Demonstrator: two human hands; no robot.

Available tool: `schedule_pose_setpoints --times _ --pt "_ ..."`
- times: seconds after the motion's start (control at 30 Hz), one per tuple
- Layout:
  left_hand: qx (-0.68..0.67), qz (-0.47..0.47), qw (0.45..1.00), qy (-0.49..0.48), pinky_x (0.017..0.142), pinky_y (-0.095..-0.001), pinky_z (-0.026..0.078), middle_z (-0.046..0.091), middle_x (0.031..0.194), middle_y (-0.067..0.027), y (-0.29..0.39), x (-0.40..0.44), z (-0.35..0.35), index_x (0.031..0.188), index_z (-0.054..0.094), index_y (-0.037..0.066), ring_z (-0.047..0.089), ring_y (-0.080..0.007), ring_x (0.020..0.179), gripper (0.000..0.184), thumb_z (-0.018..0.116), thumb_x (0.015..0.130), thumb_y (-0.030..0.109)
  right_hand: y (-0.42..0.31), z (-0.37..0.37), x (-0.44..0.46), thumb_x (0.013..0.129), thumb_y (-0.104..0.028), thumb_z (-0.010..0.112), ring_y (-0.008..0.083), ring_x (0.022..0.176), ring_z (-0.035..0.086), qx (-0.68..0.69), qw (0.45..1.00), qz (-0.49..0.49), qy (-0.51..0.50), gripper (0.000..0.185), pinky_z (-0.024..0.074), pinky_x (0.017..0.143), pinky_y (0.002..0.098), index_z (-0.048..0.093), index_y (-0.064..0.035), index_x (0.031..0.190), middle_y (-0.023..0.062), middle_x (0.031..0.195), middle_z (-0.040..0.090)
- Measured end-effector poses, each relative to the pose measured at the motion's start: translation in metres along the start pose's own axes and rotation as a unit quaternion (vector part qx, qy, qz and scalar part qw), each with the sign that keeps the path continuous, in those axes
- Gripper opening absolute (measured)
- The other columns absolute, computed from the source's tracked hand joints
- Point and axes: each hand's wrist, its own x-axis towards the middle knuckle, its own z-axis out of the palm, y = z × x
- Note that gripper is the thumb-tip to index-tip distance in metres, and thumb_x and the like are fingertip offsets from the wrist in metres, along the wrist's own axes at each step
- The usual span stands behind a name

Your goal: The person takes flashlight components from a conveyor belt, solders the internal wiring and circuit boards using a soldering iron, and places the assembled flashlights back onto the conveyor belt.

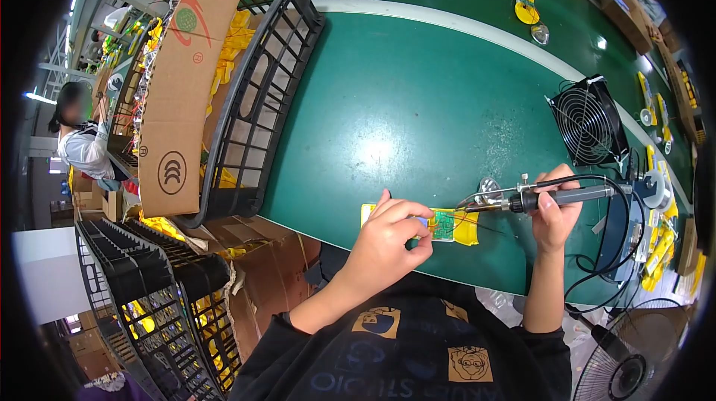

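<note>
In the head view my right hand [556,211] grips a soldering iron [593,193], its grey handle and black cable running off to the right. The iron's metal tip reaches left to a green circuit board [444,226] set in a yellow casing [466,231]. My left hand [391,240] rests over the casing's left part, thumb and index finger pinched together at the board. What they pinch, if anything, is hidden. Thin dark wires stick out around the board. A small shiny metallic round part [489,189] lies just behind the iron.
A black crate [261,95] with cardboard and yellow parts stands at left. A black fan [591,123] sits at right, near a solder spool [658,189]. Yellow units [525,2] lie beyond a pale strip. More crates [142,267] stand lower left; a person [86,147] is farther off.
</note>
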Motion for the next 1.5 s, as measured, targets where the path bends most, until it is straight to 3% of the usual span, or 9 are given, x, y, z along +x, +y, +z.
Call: schedule_pose_setpoints --times 0.43,0.83,0.93,1.07,1.13,1.2,1.3,1.43,1.5 --pt "0.019 0.02 1.0 0.006 0.094 -0.0537 0.036 0.061 0.093 -0.0011 0.003 -0.003 -0.002 0.073 0.063 0.007 0.061 -0.0174 0.073 0.01 0.069 0.065 0.004 0.001 -0.001 0.001 0.073 -0.016 0.062 0.0072 0.05 0.041 -0.014 1.0 0.001 -0.005 0.019 0.0339 0.043 0.0199 0.05 -0.0006 0.075 0.003 0.066 0.045" --pt "0.032 0.038 0.998 0.046 0.094 -0.0549 0.037 0.06 0.096 -0.0023 0.0 -0.007 0.01 0.075 0.062 0.006 0.061 -0.0204 0.08 0.013 0.069 0.064 0.003 0.002 0.0 0.002 0.073 -0.016 0.061 0.0068 0.049 0.041 -0.013 1.0 -0.003 0.006 0.019 0.0321 0.042 0.0189 0.048 -0.0015 0.075 0.0031 0.066 0.045" --pt "0.043 0.064 0.995 0.056 0.089 -0.0484 0.042 0.06 0.096 -0.0039 0.001 -0.006 0.005 0.075 0.062 0.005 0.059 -0.0223 0.085 0.01 0.067 0.067 0.003 0.004 0.0 0.003 0.073 -0.017 0.06 0.0065 0.048 0.041 -0.014 1.0 -0.006 0.022 0.019 0.0315 0.041 0.0185 0.048 -0.0019 0.076 0.0032 0.066 0.046" --pt "0.079 -0.029 0.989 0.123 0.072 -0.0339 0.046 0.061 0.091 -0.0109 -0.007 -0.022 -0.026 0.079 0.059 0.002 0.058 -0.0253 0.084 0.002 0.058 0.077 0.004 0.007 -0.005 0.004 0.074 -0.018 0.06 0.0055 0.048 0.04 -0.014 0.999 0.007 0.037 0.02 0.0307 0.041 0.0177 0.047 -0.0024 0.077 0.0032 0.067 0.047" --pt "0.053 -0.203 0.973 0.099 0.064 -0.0379 0.045 0.059 0.079 -0.0155 -0.016 -0.04 -0.046 0.084 0.05 0.001 0.057 -0.0319 0.073 0.009 0.049 0.085 0.009 0.008 -0.004 0.004 0.074 -0.018 0.059 0.005 0.047 0.04 -0.011 0.999 0.008 0.05 0.021 0.0303 0.041 0.0173 0.047 -0.0025 0.077 0.0031 0.067 0.047" --pt "0.07 -0.267 0.961 -0.014 0.069 -0.0298 0.047 0.063 0.079 -0.0127 -0.019 -0.053 -0.068 0.091 0.05 0.0 0.063 -0.0274 0.075 0.009 0.042 0.089 0.005 0.008 -0.003 0.005 0.074 -0.018 0.059 0.0051 0.047 0.04 -0.01 0.999 0.009 0.053 0.021 0.031 0.041 0.0171 0.045 -0.0032 0.078 0.0029 0.066 0.046" --pt "-0.035 -0.264 0.958 -0.105 0.072 -0.0307 0.048 0.064 0.086 -0.0138 -0.023 -0.069 -0.079 0.099 0.048 0.001 0.063 -0.0274 0.084 0.012 0.041 0.088 0.001 0.007 -0.002 0.005 0.075 -0.017 0.059 0.0058 0.048 0.039 -0.015 0.999 0.012 0.045 0.02 0.0326 0.042 0.017 0.043 -0.0045 0.079 0.0026 0.064 0.044" --pt "-0.064 -0.159 0.971 -0.169 0.074 -0.0328 0.048 0.064 0.093 -0.0095 -0.018 -0.069 -0.072 0.114 0.049 0.004 0.062 -0.0263 0.088 0.034 0.046 0.082 -0.006 0.01 -0.006 0.005 0.075 -0.017 0.059 0.0059 0.05 0.04 -0.026 0.999 0.028 0.039 0.02 0.0329 0.043 0.0167 0.043 -0.0047 0.08 0.003 0.066 0.046" --pt "-0.058 -0.056 0.982 -0.171 0.073 -0.032 0.047 0.064 0.093 -0.0079 -0.021 -0.065 -0.07 0.11 0.055 0.006 0.061 -0.0244 0.085 0.031 0.051 0.08 -0.003 0.012 -0.006 0.004 0.075 -0.017 0.059 0.0054 0.049 0.041 -0.025 0.998 0.029 0.047 0.019 0.0315 0.042 0.0165 0.044 -0.0043 0.08 0.0031 0.066 0.047"
